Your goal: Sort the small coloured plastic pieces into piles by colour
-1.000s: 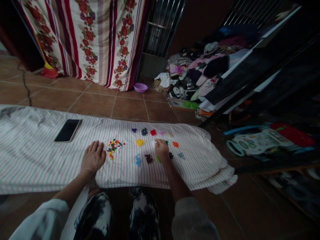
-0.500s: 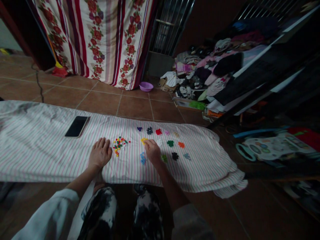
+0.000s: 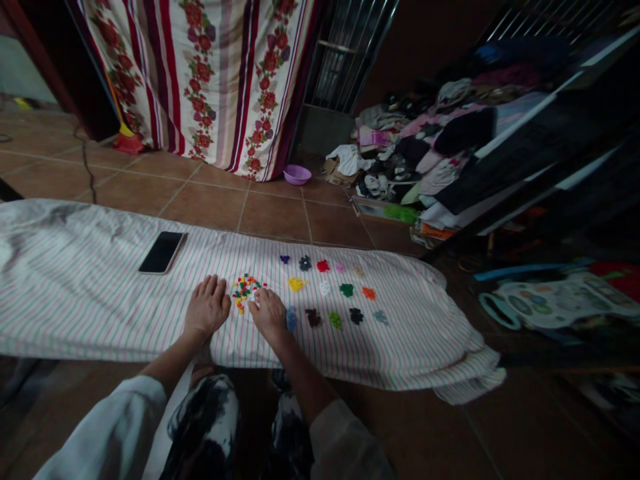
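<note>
Already, fourteen single-colour heaps of small pieces (image 3: pixel 347 291) are set out in three rows on a striped cloth (image 3: pixel 400 347). Left of them, a mixed pile (image 3: pixel 245 291) of red, green, yellow and orange is left ungrouped. Beside it, the left hand (image 3: pixel 207 307) is laid flat, nothing grasped. Apart from that, the right hand (image 3: pixel 270 315) is held at the pile's right edge; whether anything is pinched cannot be told.

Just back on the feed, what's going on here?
The person's right hand is at the edge of a mixed-colour cluster of small pieces; I can't tell whether it grips one. The left hand lies palm down on the striped cloth, beside that cluster. Single-colour piles lie farther right.
</note>
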Available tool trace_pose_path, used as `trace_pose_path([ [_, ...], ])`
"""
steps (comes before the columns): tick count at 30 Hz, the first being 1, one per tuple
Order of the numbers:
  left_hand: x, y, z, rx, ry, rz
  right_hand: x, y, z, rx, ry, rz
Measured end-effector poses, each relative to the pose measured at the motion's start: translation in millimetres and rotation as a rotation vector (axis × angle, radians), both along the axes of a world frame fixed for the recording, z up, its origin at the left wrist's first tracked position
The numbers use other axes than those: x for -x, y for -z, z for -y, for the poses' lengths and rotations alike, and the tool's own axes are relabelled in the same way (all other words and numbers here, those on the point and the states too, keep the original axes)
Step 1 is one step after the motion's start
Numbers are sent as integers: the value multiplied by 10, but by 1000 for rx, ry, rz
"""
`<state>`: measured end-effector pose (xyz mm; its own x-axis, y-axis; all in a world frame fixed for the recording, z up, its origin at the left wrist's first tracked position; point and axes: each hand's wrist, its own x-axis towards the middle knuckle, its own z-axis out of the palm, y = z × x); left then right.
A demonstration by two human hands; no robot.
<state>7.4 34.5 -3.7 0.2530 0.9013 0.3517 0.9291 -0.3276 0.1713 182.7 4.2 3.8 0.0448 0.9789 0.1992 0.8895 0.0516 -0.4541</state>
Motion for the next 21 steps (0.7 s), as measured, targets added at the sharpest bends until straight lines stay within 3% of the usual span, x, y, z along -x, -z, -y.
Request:
trace_pose_path([
  [11, 2, 1, 5, -10, -6, 7, -1, 62, 45, -40, 7, 79],
  [21, 11, 24, 2, -61, 4, -15, -18, 40, 102, -53, 8, 7],
])
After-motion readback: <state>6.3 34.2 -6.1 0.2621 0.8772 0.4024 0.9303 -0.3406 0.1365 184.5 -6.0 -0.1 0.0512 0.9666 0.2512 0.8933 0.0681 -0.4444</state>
